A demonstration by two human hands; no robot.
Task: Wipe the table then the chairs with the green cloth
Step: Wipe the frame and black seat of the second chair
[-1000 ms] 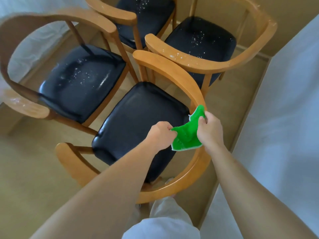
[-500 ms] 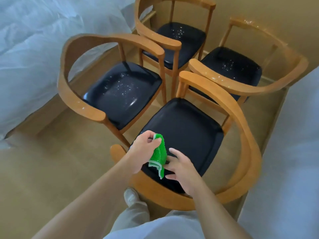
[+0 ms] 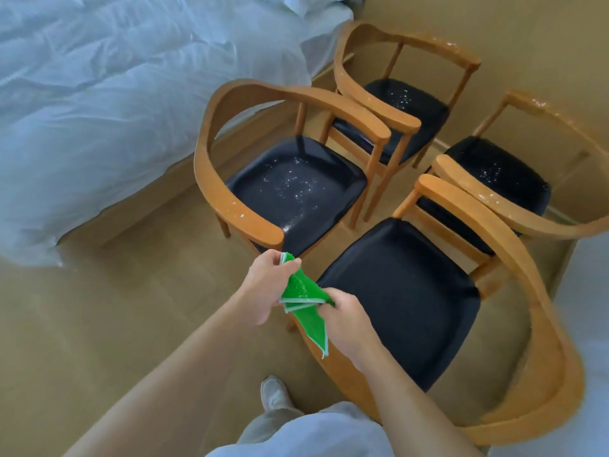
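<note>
The green cloth (image 3: pixel 304 301) with a pale edge hangs between my hands, just off the front left corner of the nearest chair (image 3: pixel 405 298). My left hand (image 3: pixel 268 288) pinches its upper corner. My right hand (image 3: pixel 344 321) grips its middle, and a flap dangles below. The nearest chair's black seat looks clean. The chair to the left (image 3: pixel 293 189) has white specks on its black seat, and so do the two chairs behind, one at the back (image 3: pixel 400 103) and one at the right (image 3: pixel 501 173). No table is in view.
White plastic sheeting (image 3: pixel 99 110) covers a large shape at the left and reaches the wooden floor (image 3: pixel 131 308). More pale sheeting (image 3: pixel 590 291) lies at the right edge. My shoe (image 3: pixel 273 392) stands on the floor below my hands. The chairs stand close together.
My view has swung left and back from the nearest chair. The cloth went from the chair's right armrest to its front left corner, and my right hand has taken hold of it again.
</note>
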